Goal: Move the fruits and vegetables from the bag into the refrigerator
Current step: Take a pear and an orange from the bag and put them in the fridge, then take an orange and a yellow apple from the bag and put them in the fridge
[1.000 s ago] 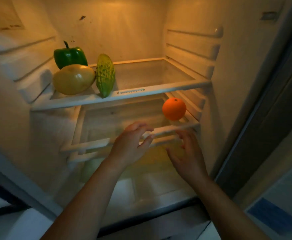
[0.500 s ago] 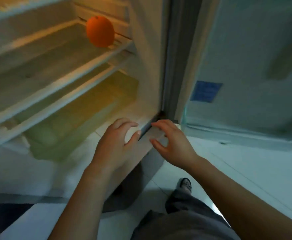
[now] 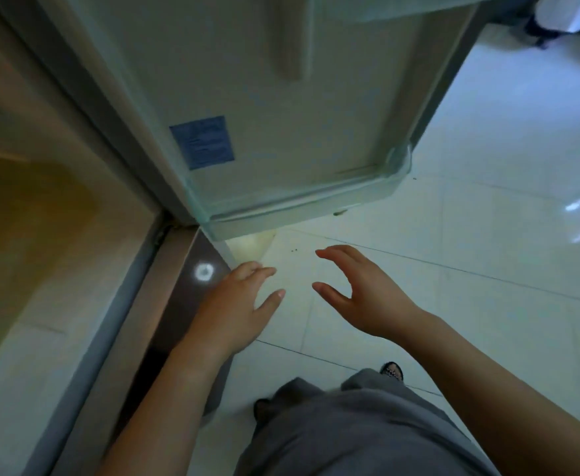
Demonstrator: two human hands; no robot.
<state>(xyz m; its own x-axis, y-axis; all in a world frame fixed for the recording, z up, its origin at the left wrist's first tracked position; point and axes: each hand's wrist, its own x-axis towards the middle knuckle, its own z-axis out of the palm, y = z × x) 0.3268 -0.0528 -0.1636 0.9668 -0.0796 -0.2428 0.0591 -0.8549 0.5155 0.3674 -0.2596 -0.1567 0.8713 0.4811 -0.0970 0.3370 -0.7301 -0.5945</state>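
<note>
The left hand (image 3: 237, 304) and right hand (image 3: 360, 293) hover over the floor (image 3: 488, 235) beside the refrigerator door (image 3: 281, 97), fingers (image 3: 333, 252) apart and empty. The bag and produce are out of view (probably light and bruisable, so best cupped from underneath).

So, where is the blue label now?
The blue label sits left of centre in the head view, low on the open refrigerator door, above the left hand.

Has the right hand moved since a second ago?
Yes. The right hand has pulled out of the refrigerator and now hovers over the floor tiles near the open door.
</note>
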